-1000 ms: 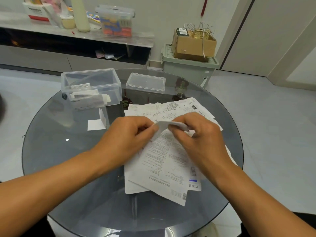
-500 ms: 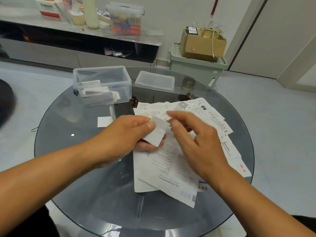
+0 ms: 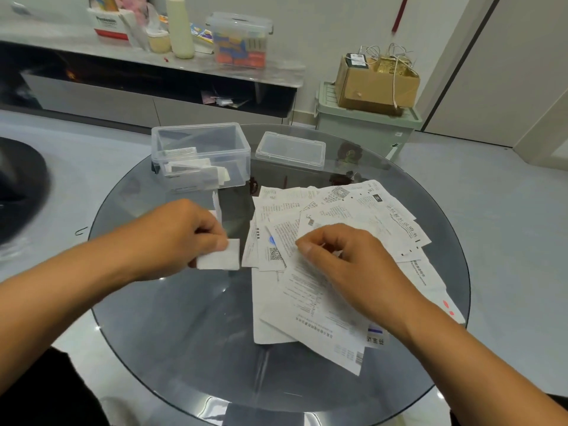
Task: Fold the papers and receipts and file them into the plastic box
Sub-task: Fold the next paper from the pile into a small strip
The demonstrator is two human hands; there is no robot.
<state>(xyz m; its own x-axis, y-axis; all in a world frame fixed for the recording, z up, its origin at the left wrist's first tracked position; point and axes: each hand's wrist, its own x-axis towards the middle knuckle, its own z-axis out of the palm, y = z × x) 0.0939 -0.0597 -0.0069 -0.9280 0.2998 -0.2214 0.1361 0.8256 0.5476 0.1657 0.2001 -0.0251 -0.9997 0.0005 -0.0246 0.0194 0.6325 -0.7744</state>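
From the head camera I am watching my left hand pinching a small folded receipt between thumb and fingers, holding it just above the round glass counter, left of the loose pile. My right hand is hovering over the pile of unfolded papers and receipts, its fingers loosely curled with thumb and forefinger close together; I cannot tell whether they are gripping a sheet. The pile is lying spread across the right half of the counter. The clear plastic box is standing open at the far left of the counter, already holding several folded slips, and its lid is lying flat just beside it to the right. A narrow paper strip is standing between the box and my left hand.
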